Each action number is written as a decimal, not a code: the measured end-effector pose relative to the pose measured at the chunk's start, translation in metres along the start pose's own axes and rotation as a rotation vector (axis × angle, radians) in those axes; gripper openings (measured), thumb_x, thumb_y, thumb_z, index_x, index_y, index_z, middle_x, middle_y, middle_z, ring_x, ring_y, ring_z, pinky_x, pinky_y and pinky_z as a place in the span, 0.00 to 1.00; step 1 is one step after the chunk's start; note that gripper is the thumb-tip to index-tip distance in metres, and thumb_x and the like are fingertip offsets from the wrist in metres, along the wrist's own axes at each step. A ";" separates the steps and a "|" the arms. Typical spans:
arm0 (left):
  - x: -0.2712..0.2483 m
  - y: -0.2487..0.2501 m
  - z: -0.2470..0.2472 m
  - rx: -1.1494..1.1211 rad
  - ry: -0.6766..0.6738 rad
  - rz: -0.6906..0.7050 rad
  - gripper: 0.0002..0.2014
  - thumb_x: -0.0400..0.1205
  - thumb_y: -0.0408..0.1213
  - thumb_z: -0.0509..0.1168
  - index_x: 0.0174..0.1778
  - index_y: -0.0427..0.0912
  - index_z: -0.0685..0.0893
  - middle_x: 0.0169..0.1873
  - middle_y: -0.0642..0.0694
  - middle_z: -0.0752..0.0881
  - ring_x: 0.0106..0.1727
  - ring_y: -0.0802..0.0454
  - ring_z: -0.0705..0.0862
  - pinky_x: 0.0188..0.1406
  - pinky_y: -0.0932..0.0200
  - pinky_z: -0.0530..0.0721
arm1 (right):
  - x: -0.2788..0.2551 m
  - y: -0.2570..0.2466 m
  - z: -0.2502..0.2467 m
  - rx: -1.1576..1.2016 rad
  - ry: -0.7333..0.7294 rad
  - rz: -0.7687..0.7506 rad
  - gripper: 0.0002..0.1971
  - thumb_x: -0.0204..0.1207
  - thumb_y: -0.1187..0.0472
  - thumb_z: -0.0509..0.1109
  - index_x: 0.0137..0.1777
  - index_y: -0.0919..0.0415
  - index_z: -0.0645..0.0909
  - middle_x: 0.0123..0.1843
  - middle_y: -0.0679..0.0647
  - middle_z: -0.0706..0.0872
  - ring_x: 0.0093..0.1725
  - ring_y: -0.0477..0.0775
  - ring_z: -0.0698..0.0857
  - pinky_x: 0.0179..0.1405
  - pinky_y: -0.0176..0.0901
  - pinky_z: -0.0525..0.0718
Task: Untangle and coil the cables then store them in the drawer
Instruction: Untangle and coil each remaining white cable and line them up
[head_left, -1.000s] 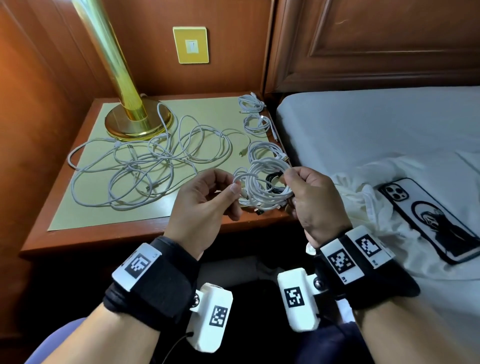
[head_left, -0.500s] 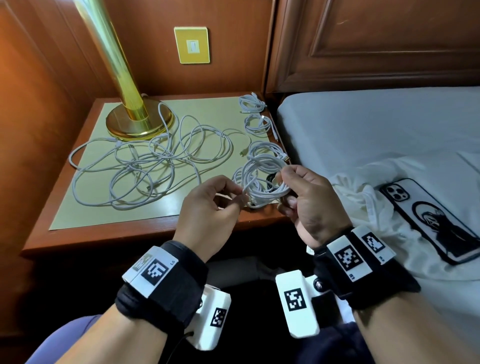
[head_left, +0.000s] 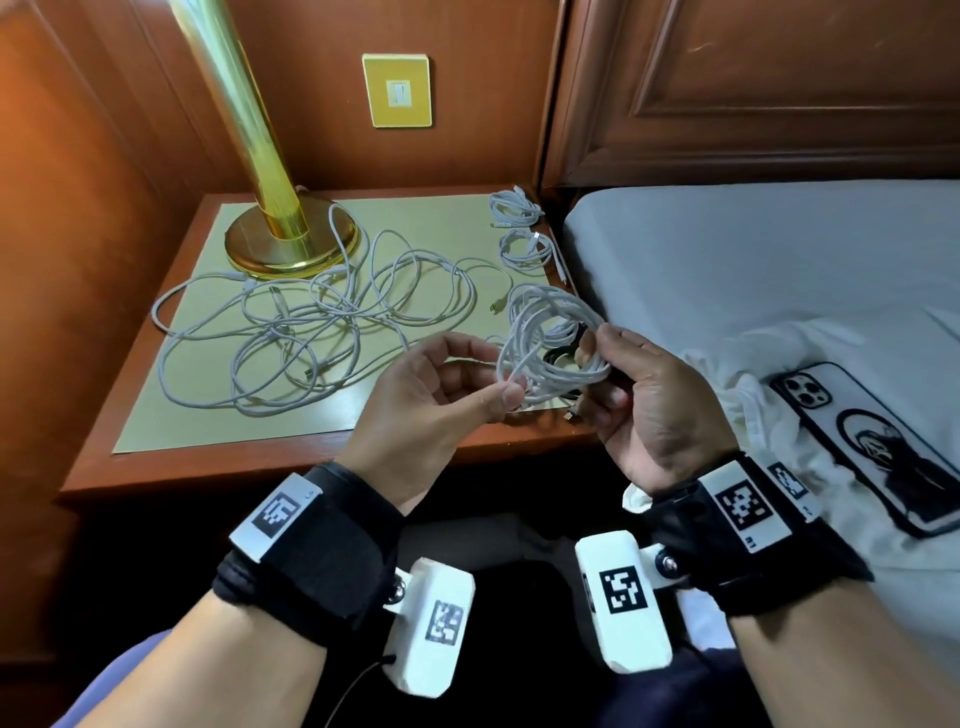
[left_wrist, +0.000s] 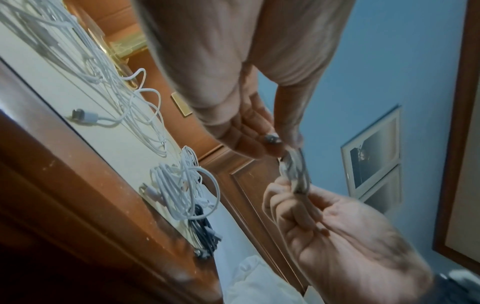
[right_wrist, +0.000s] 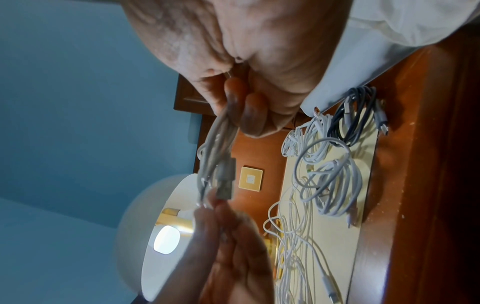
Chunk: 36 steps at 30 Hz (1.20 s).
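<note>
Above the front right corner of the nightstand (head_left: 291, 462), the coiled white cable (head_left: 553, 345) hangs between both hands. The right hand (head_left: 641, 405) grips one side of the loops, fingers curled round them. The left hand (head_left: 431, 400) pinches the opposite side of the coil between thumb and fingertips, next to its plug (right_wrist: 225, 183). Beneath them on the nightstand lie a white bundle (left_wrist: 182, 189) and a dark bundle (right_wrist: 353, 115); two small coils (head_left: 522, 228) sit at the back right. A loose tangle of white cables (head_left: 311, 332) spreads beside the brass lamp base (head_left: 291, 244). A phone (head_left: 872, 441) lies on the bed (head_left: 753, 260). No readable writing shows.
</note>
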<state>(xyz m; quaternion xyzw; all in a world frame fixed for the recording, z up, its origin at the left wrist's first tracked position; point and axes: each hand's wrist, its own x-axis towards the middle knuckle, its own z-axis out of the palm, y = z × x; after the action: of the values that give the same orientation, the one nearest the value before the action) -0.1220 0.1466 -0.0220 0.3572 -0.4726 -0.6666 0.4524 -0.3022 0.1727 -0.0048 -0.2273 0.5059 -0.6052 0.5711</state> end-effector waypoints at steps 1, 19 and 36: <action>-0.001 0.001 -0.001 0.012 -0.033 0.011 0.17 0.67 0.25 0.81 0.48 0.38 0.85 0.36 0.42 0.89 0.42 0.47 0.89 0.42 0.61 0.87 | 0.001 -0.001 -0.002 -0.001 0.004 -0.010 0.14 0.87 0.59 0.62 0.39 0.58 0.80 0.22 0.46 0.74 0.18 0.42 0.65 0.22 0.35 0.72; -0.006 -0.002 -0.017 0.471 -0.088 -0.034 0.09 0.76 0.28 0.78 0.47 0.36 0.85 0.41 0.37 0.91 0.43 0.45 0.87 0.49 0.57 0.84 | 0.006 0.007 -0.012 -0.303 0.028 -0.173 0.12 0.85 0.60 0.66 0.40 0.56 0.83 0.33 0.52 0.79 0.22 0.43 0.66 0.22 0.36 0.64; 0.010 0.002 -0.031 0.467 0.095 -0.096 0.08 0.83 0.41 0.73 0.44 0.39 0.91 0.41 0.35 0.91 0.37 0.46 0.86 0.44 0.44 0.85 | 0.013 0.028 -0.004 -0.601 -0.044 -0.242 0.04 0.81 0.62 0.73 0.45 0.60 0.86 0.31 0.50 0.84 0.28 0.50 0.83 0.27 0.40 0.79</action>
<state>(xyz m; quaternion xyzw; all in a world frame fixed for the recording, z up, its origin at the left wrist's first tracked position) -0.0966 0.1273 -0.0297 0.5054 -0.5746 -0.5424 0.3469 -0.2961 0.1667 -0.0343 -0.4574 0.6188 -0.4870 0.4132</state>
